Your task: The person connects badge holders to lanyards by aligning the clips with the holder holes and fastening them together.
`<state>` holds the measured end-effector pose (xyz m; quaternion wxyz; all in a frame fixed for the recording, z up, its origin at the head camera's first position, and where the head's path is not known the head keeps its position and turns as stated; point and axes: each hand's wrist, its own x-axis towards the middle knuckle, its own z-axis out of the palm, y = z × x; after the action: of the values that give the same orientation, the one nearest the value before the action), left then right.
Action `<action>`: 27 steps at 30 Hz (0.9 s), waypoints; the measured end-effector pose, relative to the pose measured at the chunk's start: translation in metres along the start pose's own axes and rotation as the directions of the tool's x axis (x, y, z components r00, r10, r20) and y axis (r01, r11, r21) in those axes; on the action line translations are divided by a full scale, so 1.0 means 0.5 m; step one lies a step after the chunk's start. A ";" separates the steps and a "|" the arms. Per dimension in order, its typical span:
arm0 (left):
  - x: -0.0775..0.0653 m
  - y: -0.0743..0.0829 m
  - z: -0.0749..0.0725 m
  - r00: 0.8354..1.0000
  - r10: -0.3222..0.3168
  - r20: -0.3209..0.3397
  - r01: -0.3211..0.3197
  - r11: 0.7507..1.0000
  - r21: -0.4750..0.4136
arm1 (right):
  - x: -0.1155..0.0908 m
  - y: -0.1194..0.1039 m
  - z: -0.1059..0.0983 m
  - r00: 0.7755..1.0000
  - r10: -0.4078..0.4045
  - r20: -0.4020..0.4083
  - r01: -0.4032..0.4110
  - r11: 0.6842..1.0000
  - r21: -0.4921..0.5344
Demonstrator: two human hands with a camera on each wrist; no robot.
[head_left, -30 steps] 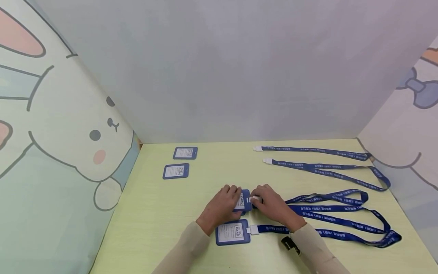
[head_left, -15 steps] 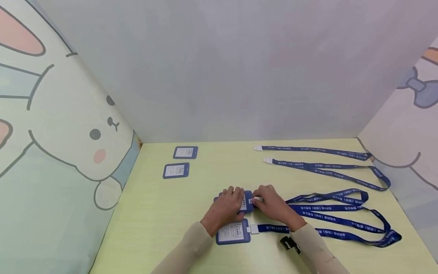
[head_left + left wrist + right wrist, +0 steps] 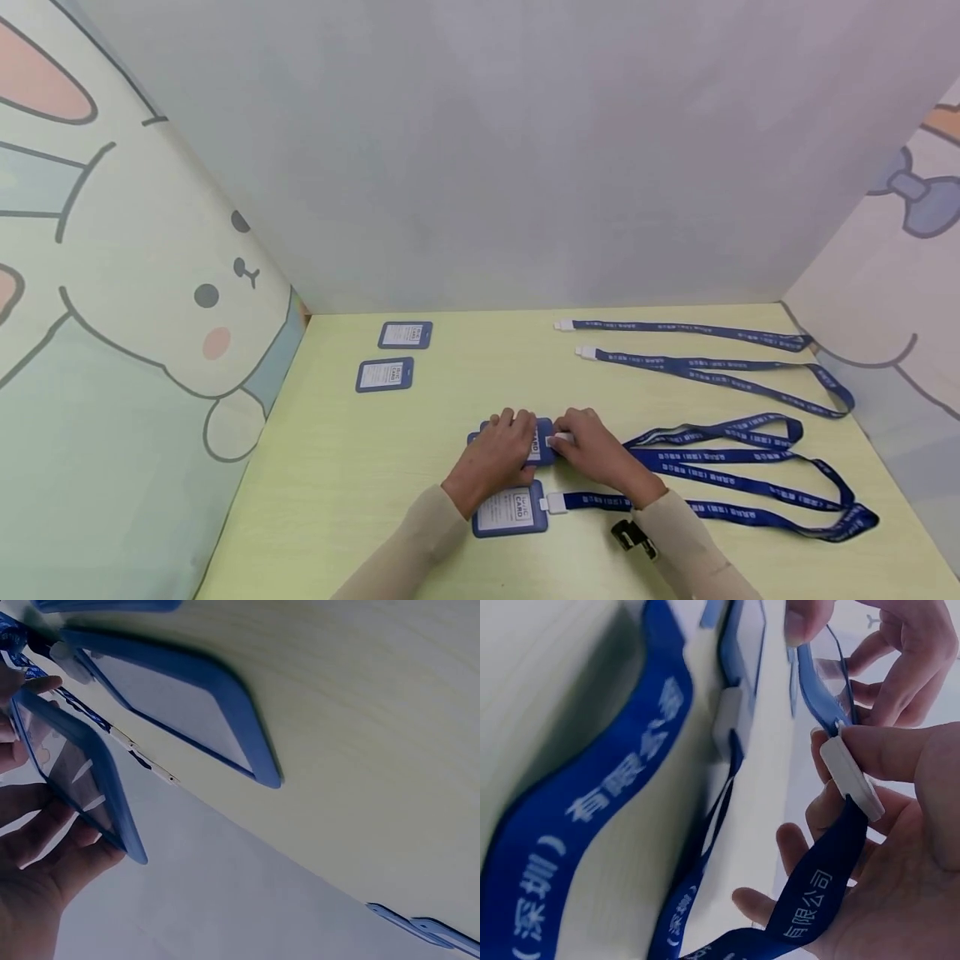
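Observation:
My left hand (image 3: 495, 454) grips a blue-framed ID badge holder (image 3: 543, 440) by its sides, raised above the table in the left wrist view. With thumb and fingers, my right hand (image 3: 596, 450) pinches the white clip (image 3: 851, 776) of a blue printed lanyard (image 3: 817, 889). The clip's tip meets the holder's slotted end; whether it is hooked through, I cannot tell. Another badge holder (image 3: 472, 436) lies partly hidden behind the left hand. Nearer the front is a badge holder (image 3: 510, 510) with a lanyard clip (image 3: 556, 503) at its slot.
Two loose badge holders (image 3: 405, 335) (image 3: 384, 375) lie at the back left. Two lanyards (image 3: 660, 327) (image 3: 697, 367) stretch across the back right. More straps (image 3: 750, 477) loop at the right. A small black object (image 3: 633, 537) sits by the right sleeve.
Over the first half second, my left hand and its badge holder shift slightly right, toward the clip, uncovering more of the holder behind. Since then both hands have stayed nearly still.

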<state>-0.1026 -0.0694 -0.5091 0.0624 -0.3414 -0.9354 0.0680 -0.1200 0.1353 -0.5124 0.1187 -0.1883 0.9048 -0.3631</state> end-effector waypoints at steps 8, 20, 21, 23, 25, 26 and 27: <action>0.004 -0.010 0.014 0.998 -0.035 0.044 0.036 0.999 -0.017 | 0.009 0.012 0.013 0.997 -0.018 -0.078 0.008 0.992 -0.127; 0.017 -0.032 0.024 0.997 -0.049 0.064 0.050 0.998 -0.022 | 0.018 0.017 0.013 0.979 -0.118 -0.163 0.079 0.970 -0.229; 0.018 -0.035 0.024 0.996 -0.049 0.068 0.051 0.998 -0.024 | 0.019 0.018 0.013 0.977 -0.128 -0.168 0.085 0.967 -0.239; 0.022 -0.039 0.026 0.996 -0.050 0.074 0.052 0.998 -0.025 | 0.023 0.017 0.013 0.975 -0.139 -0.176 0.091 0.963 -0.254; 0.026 -0.044 0.027 0.995 -0.053 0.079 0.055 0.998 -0.024 | 0.027 0.017 0.013 0.973 -0.142 -0.181 0.091 0.960 -0.264; 0.029 -0.046 0.028 0.995 -0.055 0.082 0.058 0.998 -0.024 | 0.029 0.018 0.013 0.973 -0.143 -0.184 0.090 0.959 -0.269; 0.031 -0.049 0.028 0.995 -0.057 0.084 0.059 0.998 -0.024 | 0.031 0.018 0.013 0.972 -0.144 -0.187 0.089 0.958 -0.274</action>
<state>-0.1320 -0.0791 -0.5177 0.0210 -0.3118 -0.9475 0.0681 -0.1340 0.1307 -0.5248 -0.0230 -0.2170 0.9397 -0.2633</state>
